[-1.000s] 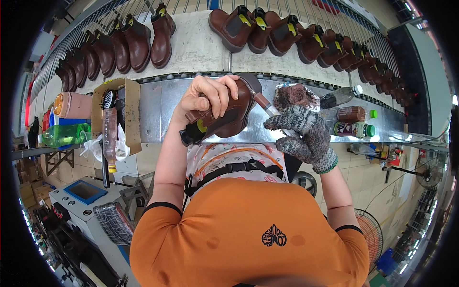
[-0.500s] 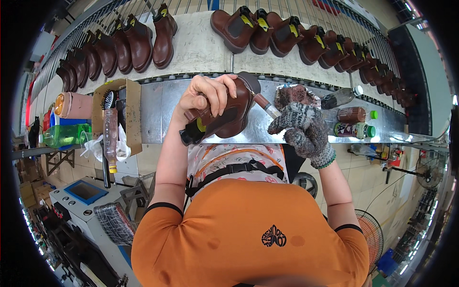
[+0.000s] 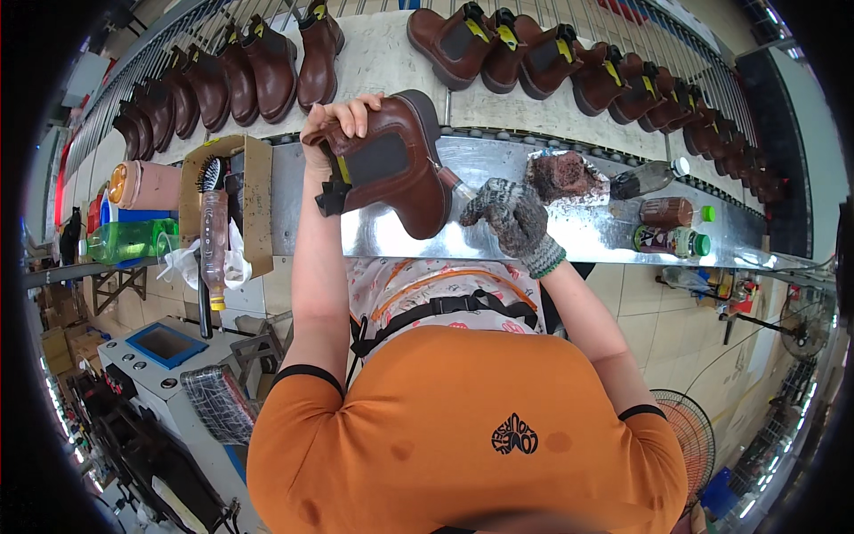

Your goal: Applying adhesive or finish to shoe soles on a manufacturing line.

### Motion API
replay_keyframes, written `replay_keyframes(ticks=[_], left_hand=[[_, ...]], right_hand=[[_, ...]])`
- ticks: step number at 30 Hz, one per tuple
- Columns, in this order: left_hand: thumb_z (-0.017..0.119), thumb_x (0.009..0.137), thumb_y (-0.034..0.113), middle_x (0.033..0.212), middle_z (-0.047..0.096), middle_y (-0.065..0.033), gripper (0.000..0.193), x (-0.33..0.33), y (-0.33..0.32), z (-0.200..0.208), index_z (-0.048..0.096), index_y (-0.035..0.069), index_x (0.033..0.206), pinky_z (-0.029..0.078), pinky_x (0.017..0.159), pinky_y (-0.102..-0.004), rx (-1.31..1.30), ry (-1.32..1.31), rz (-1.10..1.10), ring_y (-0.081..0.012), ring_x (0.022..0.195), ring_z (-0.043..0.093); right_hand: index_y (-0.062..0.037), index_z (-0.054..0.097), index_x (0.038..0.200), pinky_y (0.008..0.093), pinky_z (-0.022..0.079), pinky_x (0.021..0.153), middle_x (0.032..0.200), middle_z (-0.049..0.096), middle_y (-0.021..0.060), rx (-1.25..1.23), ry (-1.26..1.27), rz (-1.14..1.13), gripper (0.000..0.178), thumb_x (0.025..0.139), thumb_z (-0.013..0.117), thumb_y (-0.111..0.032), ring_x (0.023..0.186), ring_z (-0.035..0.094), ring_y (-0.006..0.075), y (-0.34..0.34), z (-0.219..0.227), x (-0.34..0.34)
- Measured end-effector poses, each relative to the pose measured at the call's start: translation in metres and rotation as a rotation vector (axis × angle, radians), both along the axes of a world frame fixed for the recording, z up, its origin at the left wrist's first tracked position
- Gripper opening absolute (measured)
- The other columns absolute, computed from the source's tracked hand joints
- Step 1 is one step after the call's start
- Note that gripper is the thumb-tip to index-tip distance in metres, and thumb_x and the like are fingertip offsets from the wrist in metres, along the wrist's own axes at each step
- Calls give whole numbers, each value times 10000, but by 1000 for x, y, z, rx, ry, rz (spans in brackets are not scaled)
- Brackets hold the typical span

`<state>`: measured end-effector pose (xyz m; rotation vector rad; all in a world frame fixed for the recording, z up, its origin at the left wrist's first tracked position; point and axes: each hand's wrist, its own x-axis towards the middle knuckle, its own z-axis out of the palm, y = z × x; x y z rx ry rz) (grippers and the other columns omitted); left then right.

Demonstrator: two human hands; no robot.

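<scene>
A brown ankle boot (image 3: 409, 169) with a dark elastic side panel is held up over the metal bench, its sole turned away to the right. My bare left hand (image 3: 342, 120) is closed around the top of its shaft, beside a black pull loop. My right hand (image 3: 511, 218), in a grey speckled knitted glove, grips a small, slim brown-and-clear applicator tube (image 3: 455, 182). The tube's brown end meets the boot near the seam where the upper joins the sole. Just beyond the glove lies a brown-stained sponge-like pad (image 3: 565, 175) on crumpled foil.
Several brown boots (image 3: 267, 76) stand in rows on the pale rack surface (image 3: 382, 62) beyond the bench (image 3: 485, 151). At left are a cardboard box (image 3: 258, 191) with a brush (image 3: 212, 173), a green bottle (image 3: 133, 240) and a pink jar (image 3: 147, 187). Green-capped bottles (image 3: 667, 212) lie at right.
The boot has been turned so its side panel shows, and raised slightly. My left hand has shifted up and left along the shaft. The gloved right hand has moved left with the tube.
</scene>
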<state>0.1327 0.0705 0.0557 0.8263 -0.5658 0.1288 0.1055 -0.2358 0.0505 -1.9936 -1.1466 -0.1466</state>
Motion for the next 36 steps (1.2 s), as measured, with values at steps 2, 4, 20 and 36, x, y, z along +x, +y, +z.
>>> replay_keyframes(ticks=[2, 4, 20, 36], left_hand=[[327, 943, 438, 670, 547, -79, 571, 5, 6, -7, 629, 51, 652, 272, 1010, -400, -121, 40, -37, -260, 1005, 467], [327, 945, 442, 678, 548, -79, 574, 7, 15, -13, 628, 48, 655, 284, 1001, -397, -139, 121, -15, -264, 1012, 463], [437, 897, 469, 657, 595, -147, 555, 48, 29, -47, 582, 4, 630, 457, 740, -322, -61, 647, 588, -257, 700, 580], [360, 858, 641, 939, 600, -275, 809, 5, 23, -39, 389, -67, 1249, 417, 823, -414, 1221, 389, 1061, -423, 961, 566]], right_hand=[[-164, 646, 759, 358, 431, 635, 736, 578, 24, 9, 140, 41, 221, 865, 456, -204, 681, 545, 241, 3, -5, 3], [-167, 654, 756, 358, 436, 643, 741, 586, 26, 17, 202, 43, 238, 867, 448, -212, 680, 550, 245, 3, -7, 3], [-60, 655, 798, 315, 487, 700, 792, 663, 71, 34, 722, -164, 363, 919, 413, -301, 715, 625, 190, -15, -56, -19], [15, 641, 785, 310, 508, 628, 743, 645, 127, 664, 1391, -433, 759, 874, 300, -658, 642, 615, 226, -35, -48, -24]])
